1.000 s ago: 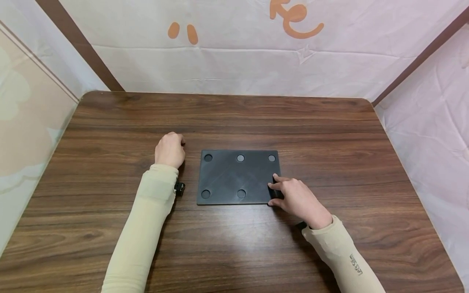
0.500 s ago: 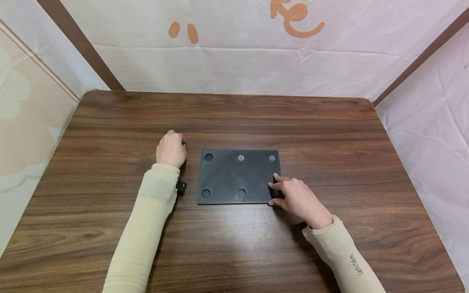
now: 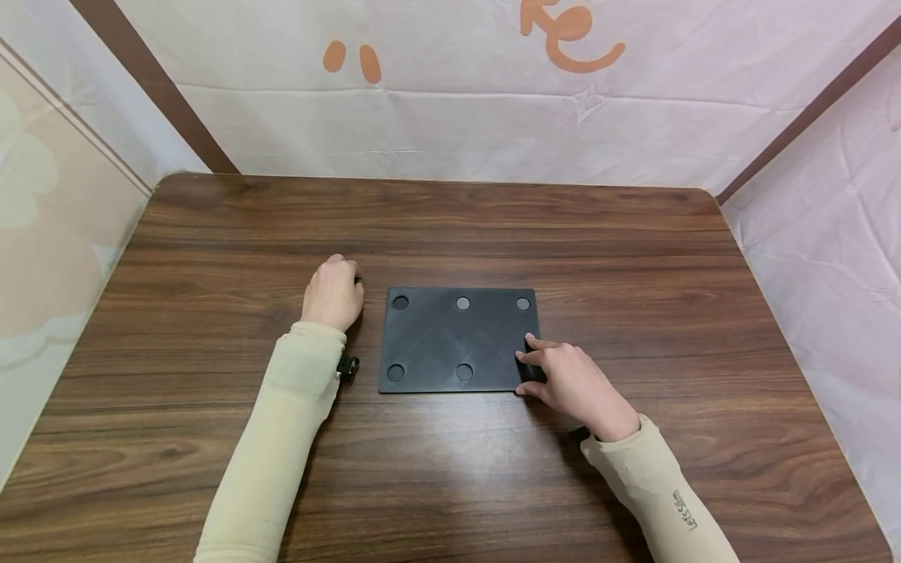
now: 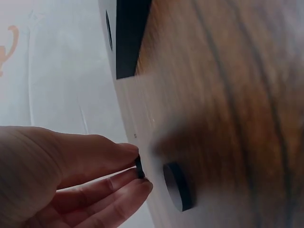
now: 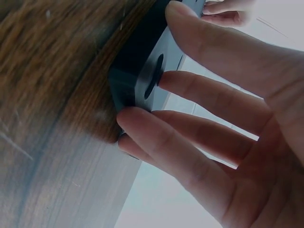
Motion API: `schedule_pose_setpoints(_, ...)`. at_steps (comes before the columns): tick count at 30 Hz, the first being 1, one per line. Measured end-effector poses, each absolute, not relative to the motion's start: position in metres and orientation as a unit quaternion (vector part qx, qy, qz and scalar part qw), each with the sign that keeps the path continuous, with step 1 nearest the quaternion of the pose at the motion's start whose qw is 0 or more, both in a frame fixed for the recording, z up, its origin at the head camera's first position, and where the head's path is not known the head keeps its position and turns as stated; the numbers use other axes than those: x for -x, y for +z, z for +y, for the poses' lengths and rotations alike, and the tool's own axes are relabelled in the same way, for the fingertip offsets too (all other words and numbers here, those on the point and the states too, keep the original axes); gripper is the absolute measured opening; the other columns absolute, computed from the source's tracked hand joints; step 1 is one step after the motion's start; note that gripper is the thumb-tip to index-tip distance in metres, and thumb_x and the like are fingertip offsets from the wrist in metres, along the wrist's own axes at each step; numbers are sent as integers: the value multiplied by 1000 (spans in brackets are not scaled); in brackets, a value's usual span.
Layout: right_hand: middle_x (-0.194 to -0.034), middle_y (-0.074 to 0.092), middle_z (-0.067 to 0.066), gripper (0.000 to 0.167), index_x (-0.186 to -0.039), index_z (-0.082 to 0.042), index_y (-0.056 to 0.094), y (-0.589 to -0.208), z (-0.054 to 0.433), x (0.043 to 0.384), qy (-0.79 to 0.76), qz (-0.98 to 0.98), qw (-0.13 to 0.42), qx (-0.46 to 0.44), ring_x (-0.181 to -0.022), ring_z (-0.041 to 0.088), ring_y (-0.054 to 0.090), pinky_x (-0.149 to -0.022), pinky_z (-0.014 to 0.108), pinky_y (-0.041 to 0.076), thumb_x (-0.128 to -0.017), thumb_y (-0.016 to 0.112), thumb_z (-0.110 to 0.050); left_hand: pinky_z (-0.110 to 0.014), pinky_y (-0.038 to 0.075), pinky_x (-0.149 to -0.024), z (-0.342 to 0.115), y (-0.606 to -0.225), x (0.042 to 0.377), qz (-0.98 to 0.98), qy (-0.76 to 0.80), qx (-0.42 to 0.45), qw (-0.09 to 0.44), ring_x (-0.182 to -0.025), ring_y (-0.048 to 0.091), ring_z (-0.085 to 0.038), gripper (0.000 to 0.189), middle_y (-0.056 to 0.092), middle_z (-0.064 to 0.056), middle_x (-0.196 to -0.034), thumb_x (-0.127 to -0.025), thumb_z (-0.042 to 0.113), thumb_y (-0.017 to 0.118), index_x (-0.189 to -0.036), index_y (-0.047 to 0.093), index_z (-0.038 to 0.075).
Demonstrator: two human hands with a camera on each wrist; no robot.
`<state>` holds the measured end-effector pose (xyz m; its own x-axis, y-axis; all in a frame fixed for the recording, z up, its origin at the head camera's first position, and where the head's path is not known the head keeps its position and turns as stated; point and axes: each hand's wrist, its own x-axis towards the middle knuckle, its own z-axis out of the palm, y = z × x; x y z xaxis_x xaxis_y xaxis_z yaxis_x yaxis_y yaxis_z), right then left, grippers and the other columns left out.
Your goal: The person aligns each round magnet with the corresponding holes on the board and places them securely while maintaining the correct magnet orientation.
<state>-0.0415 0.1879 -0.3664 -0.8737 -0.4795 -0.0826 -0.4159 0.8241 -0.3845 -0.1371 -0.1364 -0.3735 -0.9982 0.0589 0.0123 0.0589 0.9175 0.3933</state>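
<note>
A flat dark board with several round recesses lies on the table. My left hand is left of the board, apart from it. In the left wrist view its thumb and fingers pinch a small thin black disc, seen edge-on. Close to those fingertips is a second, thicker-looking black disc by the tabletop; my left hand hides it in the head view. My right hand holds the board's near right corner, thumb at the near edge. One fingertip is at the corner recess in the right wrist view.
A brown wood-grain table extends around the board. Pale printed cloth hangs behind the table and at both sides. Small black wrist cameras sit at both cuffs, the left one near the board's left edge.
My left hand has shifted slightly right, and in the last half second a little toward me, the black item showing more at its fingertips. The right hand and board stay in place.
</note>
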Motion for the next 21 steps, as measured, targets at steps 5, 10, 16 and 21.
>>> schedule_pose_setpoints(5,-129,57,26,45,-115,0,70,-366,188,42,-181,951,85,237,-109,36,64,-86,46,54,-77,81,-21,-52,53,-78,-133,-372,132,-976,-212,44,-3,-94,61,-42,22,60,-24,-104,-92,2,56,-108,67,-9)
schedule_pose_setpoints(10,-129,57,26,45,-116,0,70,-366,188,42,-181,951,85,236,-109,36,63,-87,46,54,-77,81,-21,-51,53,-78,-130,-371,129,-974,-219,61,-4,-94,62,-40,22,61,-22,-107,-92,4,58,-110,66,-7)
schedule_pose_setpoints(16,-130,56,26,46,-117,0,69,-366,188,42,-181,951,90,235,-110,36,63,-86,45,54,-78,80,-21,-48,54,-79,-128,-372,126,-970,-218,106,-8,-92,63,-36,21,61,-19,-106,-93,6,60,-109,67,-3)
schedule_pose_setpoints(21,-131,56,26,46,-117,-1,69,-366,189,41,-181,952,90,232,-109,36,64,-85,45,55,-78,80,-21,-46,54,-76,-124,-371,123,-965,-227,132,-5,-90,64,-32,21,62,-16,-105,-92,7,63,-109,68,-2)
